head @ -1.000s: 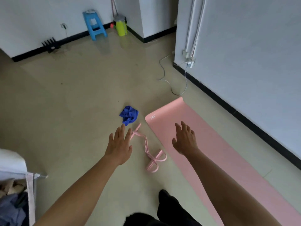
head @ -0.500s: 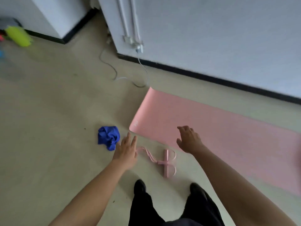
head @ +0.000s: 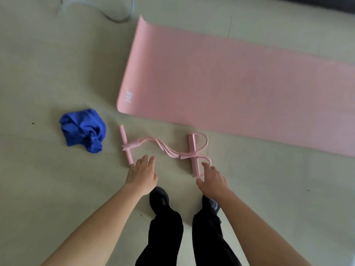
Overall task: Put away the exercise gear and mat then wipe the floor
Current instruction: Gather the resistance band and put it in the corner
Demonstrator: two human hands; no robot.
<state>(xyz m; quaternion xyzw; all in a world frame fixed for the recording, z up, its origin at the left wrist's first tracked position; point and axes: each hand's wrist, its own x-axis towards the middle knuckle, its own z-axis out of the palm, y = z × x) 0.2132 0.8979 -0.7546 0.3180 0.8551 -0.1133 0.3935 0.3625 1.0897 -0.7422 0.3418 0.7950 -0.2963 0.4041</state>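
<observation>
A pink resistance band puller lies on the floor right in front of my feet, its handle bar at the left and its foot loops at the right. My left hand hovers open just below the handle bar's near end. At the near end of the foot piece is my right hand, open, fingertips close to the loop. The pink exercise mat lies unrolled beyond the puller and runs off to the right. A crumpled blue cloth sits on the floor left of the puller.
The floor is pale tile. A grey cable curls on it at the top left, near the mat's far corner. My black shoes and trouser legs stand just behind my hands. A dark baseboard shows at the top right.
The view has tipped down and moved in over the puller. Both hands have dropped lower and closer to it, the left toward the handle bar, the right toward the foot loops.
</observation>
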